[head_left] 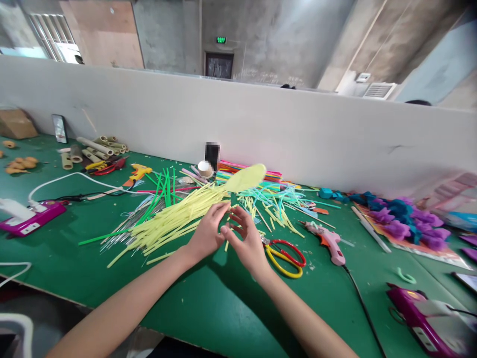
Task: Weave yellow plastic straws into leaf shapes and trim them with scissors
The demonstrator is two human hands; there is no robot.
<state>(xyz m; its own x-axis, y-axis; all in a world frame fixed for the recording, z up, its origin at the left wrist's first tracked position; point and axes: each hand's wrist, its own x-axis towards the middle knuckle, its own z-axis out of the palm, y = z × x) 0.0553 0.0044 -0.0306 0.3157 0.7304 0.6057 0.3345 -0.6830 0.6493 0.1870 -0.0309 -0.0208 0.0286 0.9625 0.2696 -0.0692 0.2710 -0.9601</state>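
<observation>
My left hand [210, 229] and my right hand [246, 239] meet above the table, fingers curled toward each other. Between the fingertips shows a bit of pale yellow pipe cleaner [234, 205], mostly hidden by the fingers. Just beyond them is a flat yellow leaf-shaped piece [246, 179], above the craft stems. A large bundle of yellow pipe cleaners [167, 221] lies beside my left hand. Red-and-yellow-handled scissors [286, 257] lie right of my right hand, their blades partly hidden by it.
A pink glue gun [328, 241] lies on the right, its cord running toward the front edge. Purple power strips [33, 219] sit at both sides. Farther back are a yellow glue gun [139, 172], bamboo pieces [97, 146], and purple and teal fluffy shapes [413, 219] against a white partition [238, 119].
</observation>
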